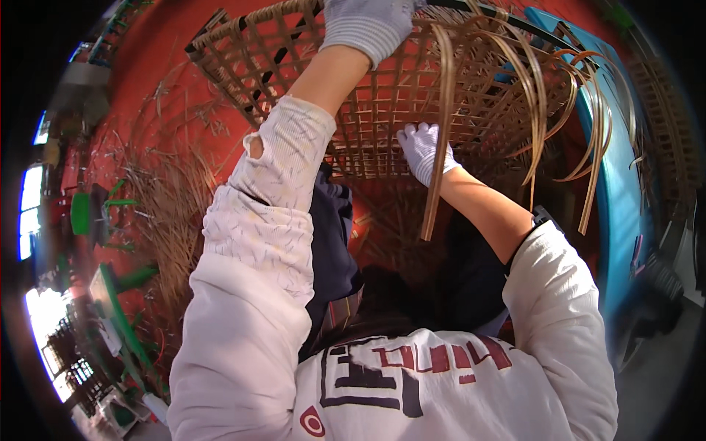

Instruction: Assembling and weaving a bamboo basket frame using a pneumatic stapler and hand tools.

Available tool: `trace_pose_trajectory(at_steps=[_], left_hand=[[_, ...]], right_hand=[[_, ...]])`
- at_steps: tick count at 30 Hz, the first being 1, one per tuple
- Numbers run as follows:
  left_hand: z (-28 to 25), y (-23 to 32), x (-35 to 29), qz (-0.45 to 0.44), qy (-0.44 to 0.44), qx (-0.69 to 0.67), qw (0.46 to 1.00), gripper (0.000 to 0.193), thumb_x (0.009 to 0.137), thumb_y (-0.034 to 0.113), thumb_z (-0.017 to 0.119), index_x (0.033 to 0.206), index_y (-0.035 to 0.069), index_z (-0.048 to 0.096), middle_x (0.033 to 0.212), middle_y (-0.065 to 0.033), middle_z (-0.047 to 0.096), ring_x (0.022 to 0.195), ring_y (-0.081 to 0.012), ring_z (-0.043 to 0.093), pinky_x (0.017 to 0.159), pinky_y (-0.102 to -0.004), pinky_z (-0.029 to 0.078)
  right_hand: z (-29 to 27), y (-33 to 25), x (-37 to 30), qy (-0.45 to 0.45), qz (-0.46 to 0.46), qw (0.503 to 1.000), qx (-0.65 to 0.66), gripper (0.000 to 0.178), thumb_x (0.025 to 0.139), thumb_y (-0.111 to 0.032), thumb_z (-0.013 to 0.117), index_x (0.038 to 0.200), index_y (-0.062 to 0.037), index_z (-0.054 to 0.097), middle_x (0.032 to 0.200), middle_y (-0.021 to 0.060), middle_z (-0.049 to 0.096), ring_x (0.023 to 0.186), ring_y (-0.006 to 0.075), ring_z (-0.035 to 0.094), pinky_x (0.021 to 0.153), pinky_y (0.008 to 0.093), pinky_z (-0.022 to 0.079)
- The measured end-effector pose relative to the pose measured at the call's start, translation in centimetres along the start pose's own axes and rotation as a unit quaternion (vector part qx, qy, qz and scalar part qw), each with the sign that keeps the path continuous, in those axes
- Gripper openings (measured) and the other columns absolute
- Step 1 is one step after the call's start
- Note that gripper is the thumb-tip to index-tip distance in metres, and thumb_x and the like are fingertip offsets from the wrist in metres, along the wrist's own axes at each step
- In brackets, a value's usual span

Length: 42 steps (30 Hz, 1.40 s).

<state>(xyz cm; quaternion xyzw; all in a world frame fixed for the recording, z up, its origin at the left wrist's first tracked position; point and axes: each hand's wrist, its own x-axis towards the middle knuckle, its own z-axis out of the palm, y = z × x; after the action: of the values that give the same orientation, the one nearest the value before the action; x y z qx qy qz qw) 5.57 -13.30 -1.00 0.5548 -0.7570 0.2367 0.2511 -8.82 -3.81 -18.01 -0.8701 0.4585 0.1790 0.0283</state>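
Note:
A half-woven bamboo basket (294,66) with an open square lattice is tilted up in front of me. My left hand (368,22), in a white knit glove, reaches to the basket's upper part; its fingers are cut off by the top edge. My right hand (421,151), also gloved, presses against the lower middle of the lattice. Its fingers are closed around a long flat bamboo strip (435,198) that hangs down past the wrist. Several loose strip ends (559,95) curl out from the basket's right side.
The floor (162,66) is red. Thin bamboo slivers and shavings (165,198) lie in a heap at the left. A blue curved panel (614,191) runs along the right. Green-handled things (118,309) lie at the lower left.

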Motion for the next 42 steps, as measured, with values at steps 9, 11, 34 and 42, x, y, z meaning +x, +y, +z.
trace_pose_trajectory(at_steps=[9,11,34,42], left_hand=[[0.3,0.8,-0.3,-0.006,0.029,-0.033,0.999,0.020,0.088,0.032,0.059,0.086,0.012,0.062,0.085,-0.0063,0.065,0.085,-0.0248,0.062,0.079,-0.0417,0.040],[-0.2,0.9,-0.5,-0.009,0.034,-0.035,0.999,0.019,0.086,0.032,0.062,0.084,0.012,0.061,0.082,-0.0057,0.063,0.083,-0.0246,0.061,0.079,-0.0410,0.040],[2.9,0.0,2.2,0.001,0.040,0.004,0.999,0.020,0.092,0.031,0.054,0.083,0.014,0.061,0.079,-0.0060,0.065,0.080,-0.0250,0.063,0.077,-0.0425,0.040],[1.0,0.8,1.0,-0.011,0.020,-0.018,1.000,0.019,0.091,0.030,0.057,0.084,0.013,0.064,0.083,-0.0066,0.067,0.084,-0.0254,0.063,0.079,-0.0425,0.040]], right_hand=[[0.5,1.6,-0.7,0.039,-0.068,0.996,0.050,0.038,0.084,-0.027,0.068,0.116,-0.0075,0.063,0.126,0.0094,0.059,0.109,0.0277,0.058,0.092,0.0428,0.046],[-0.9,1.7,-0.8,0.024,-0.040,0.996,0.075,0.028,0.087,-0.026,0.065,0.109,-0.0083,0.067,0.117,0.0089,0.063,0.108,0.0283,0.059,0.093,0.0432,0.047],[3.9,4.7,-1.3,-0.060,-0.140,0.987,0.054,0.047,0.086,-0.029,0.064,0.130,-0.0141,0.058,0.136,0.0084,0.053,0.120,0.0281,0.055,0.097,0.0391,0.047],[4.6,3.7,-0.2,-0.065,-0.083,0.986,0.132,0.033,0.085,-0.023,0.061,0.115,-0.0104,0.065,0.114,0.0109,0.067,0.109,0.0284,0.063,0.092,0.0415,0.049]])
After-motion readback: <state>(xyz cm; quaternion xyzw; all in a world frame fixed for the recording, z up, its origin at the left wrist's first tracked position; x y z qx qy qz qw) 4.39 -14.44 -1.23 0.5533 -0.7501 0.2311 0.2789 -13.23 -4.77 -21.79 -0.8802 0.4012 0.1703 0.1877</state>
